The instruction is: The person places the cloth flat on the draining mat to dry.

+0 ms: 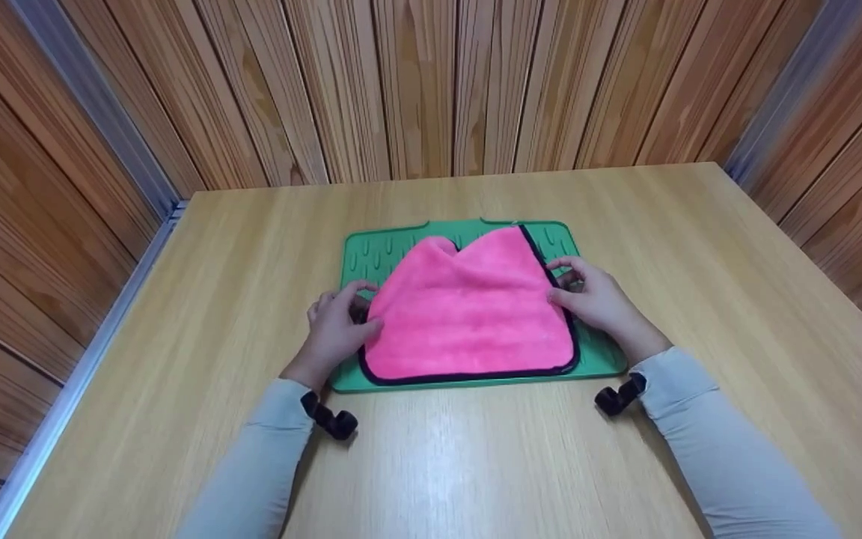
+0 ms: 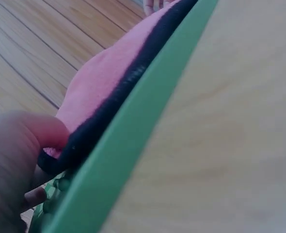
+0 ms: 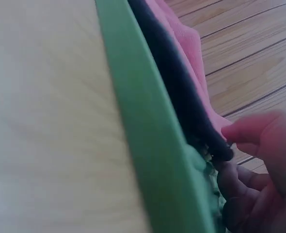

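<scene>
A pink cloth [image 1: 468,314] with a dark border lies over a green ridged mat [image 1: 371,254], its far part raised in soft folds. My left hand [image 1: 337,323] pinches the cloth's left edge between thumb and fingers; the left wrist view shows the thumb on top of the dark border [image 2: 99,116] and fingers beneath. At the opposite side, my right hand [image 1: 592,296] pinches the right edge. In the right wrist view, thumb and fingertips meet around the border [image 3: 182,92] just above the mat's bumps.
The mat rests on a light wooden table [image 1: 251,247]. Wood-plank walls [image 1: 416,90] stand behind and at both sides, with metal strips in the corners. A black wrist mount [image 1: 330,417] sits on the left wrist, and another mount [image 1: 620,395] on the right.
</scene>
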Demonstrator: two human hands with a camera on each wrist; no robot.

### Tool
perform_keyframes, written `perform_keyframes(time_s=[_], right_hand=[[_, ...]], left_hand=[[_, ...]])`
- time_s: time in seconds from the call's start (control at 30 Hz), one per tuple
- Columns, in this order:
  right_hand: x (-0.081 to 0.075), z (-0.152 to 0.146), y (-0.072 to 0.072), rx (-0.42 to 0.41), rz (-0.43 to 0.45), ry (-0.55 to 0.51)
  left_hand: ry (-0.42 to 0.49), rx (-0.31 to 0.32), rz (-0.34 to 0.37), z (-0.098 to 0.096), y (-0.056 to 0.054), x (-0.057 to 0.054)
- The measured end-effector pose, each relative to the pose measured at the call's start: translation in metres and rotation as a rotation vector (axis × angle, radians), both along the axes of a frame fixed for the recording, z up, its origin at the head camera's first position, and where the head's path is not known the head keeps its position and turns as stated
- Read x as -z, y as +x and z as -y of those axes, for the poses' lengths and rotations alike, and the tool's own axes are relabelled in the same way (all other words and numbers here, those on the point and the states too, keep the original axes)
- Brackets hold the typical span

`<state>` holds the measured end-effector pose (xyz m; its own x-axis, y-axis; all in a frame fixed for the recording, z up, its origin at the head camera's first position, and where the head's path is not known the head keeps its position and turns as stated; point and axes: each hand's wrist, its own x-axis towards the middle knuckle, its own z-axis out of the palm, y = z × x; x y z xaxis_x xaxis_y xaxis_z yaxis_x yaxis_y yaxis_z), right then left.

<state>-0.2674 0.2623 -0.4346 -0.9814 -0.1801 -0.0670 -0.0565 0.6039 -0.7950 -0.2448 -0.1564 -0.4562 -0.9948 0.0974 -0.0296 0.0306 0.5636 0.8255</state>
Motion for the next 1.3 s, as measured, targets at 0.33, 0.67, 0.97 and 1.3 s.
perform_keyframes(time_s=[0.33, 0.67, 0.97, 1.3], right_hand=[[-0.002, 0.010, -0.020, 0.004, 0.065, -0.062], [0.000, 0.011, -0.022, 0.061, -0.066, -0.093], [-0.002, 0.006, -0.021, 0.170, -0.027, -0.156], [0.006, 0.006, -0.027, 0.069, -0.029, -0.117]], left_hand=[[0.322, 0.052, 0.085, 0.005, -0.016, -0.002], [0.329, -0.067, -0.038, -0.001, -0.018, 0.000], [0.322, -0.129, -0.150, 0.004, -0.007, 0.000], [0.110, -0.054, -0.042, 0.001, -0.017, 0.002]])
